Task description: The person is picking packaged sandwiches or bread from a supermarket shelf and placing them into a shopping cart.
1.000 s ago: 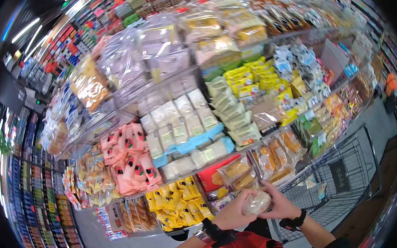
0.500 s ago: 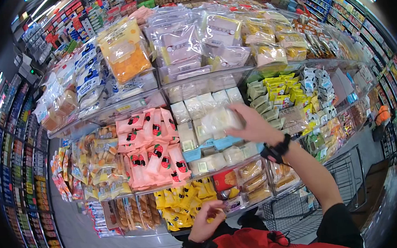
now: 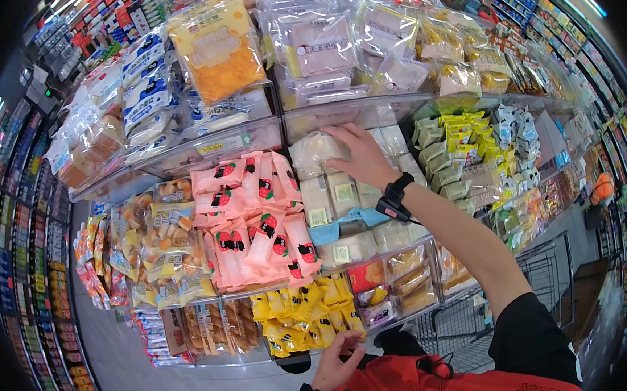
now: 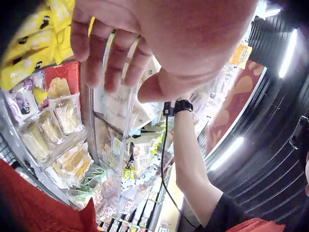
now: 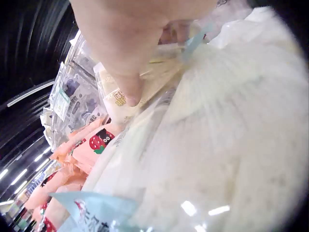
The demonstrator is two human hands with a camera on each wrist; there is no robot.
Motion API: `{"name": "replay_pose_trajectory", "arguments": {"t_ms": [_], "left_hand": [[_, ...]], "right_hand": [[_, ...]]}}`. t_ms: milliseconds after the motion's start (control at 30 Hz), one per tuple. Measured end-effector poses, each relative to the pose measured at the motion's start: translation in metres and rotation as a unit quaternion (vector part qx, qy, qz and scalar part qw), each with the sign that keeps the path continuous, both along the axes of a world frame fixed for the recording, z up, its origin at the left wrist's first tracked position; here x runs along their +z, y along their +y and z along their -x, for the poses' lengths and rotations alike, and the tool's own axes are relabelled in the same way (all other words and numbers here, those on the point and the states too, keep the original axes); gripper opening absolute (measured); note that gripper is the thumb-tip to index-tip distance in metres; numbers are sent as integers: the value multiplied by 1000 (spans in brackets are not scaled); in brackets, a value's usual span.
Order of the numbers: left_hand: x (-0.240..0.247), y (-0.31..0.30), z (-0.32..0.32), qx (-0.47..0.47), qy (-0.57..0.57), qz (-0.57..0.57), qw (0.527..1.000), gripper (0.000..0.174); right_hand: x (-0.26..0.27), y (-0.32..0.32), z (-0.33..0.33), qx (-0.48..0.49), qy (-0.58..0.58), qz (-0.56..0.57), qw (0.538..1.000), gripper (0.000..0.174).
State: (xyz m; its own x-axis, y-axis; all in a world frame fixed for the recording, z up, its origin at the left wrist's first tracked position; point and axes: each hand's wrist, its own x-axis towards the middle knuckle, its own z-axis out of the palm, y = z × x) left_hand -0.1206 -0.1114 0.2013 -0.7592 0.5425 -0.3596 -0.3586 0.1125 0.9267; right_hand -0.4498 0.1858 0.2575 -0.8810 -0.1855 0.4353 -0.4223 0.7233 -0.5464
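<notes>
My right hand (image 3: pixel 360 159) reaches over the bin of white packages and holds a white package (image 3: pixel 315 150) at its back left, with thumb and fingers spread around it. In the right wrist view the thumb of my right hand (image 5: pixel 140 43) points down beside cream and white wrapping; the fingertips are partly hidden. Low in front of the display, my left hand (image 3: pixel 338 366) hangs near yellow packets (image 3: pixel 304 316) and holds nothing. The left wrist view shows the fingers of my left hand (image 4: pixel 164 43) loosely bent.
Pink strawberry packets (image 3: pixel 254 229) fill the bin left of the white ones, with green packets (image 3: pixel 434 158) to their right. Clear dividers and a shelf edge (image 3: pixel 351 107) stand behind. A wire cart (image 3: pixel 544 270) is at the lower right.
The hands were together around a wrapped item, then parted. My right hand carried a white package up and left to the back of the bin. The view has shifted.
</notes>
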Motion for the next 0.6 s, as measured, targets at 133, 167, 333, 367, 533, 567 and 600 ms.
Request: {"name": "replay_pose_trajectory", "arguments": {"t_ms": [133,167,333,367,533,567,600], "left_hand": [[-5,2,6,-8,14,13,1000,34],[-6,6,8,-9,19,14,1000,34],[-8,30,13,-39,33,24,998,34],[-10,37,13,-46,32,28,998,33],[1,81,20,-101,12,47,994,31],[1,86,22,-107,19,48,993,30],[2,92,22,-114,26,49,992,30]], "right_hand": [[-5,-5,-6,-47,51,-29,997,73],[-5,-3,-8,-58,82,-27,995,72],[15,13,-33,-102,69,-10,992,61],[15,23,-39,-101,39,-25,994,56],[21,78,-84,-73,37,-26,996,23],[22,84,-94,-70,60,8,996,15],[25,94,-106,-77,61,12,995,15]]}}
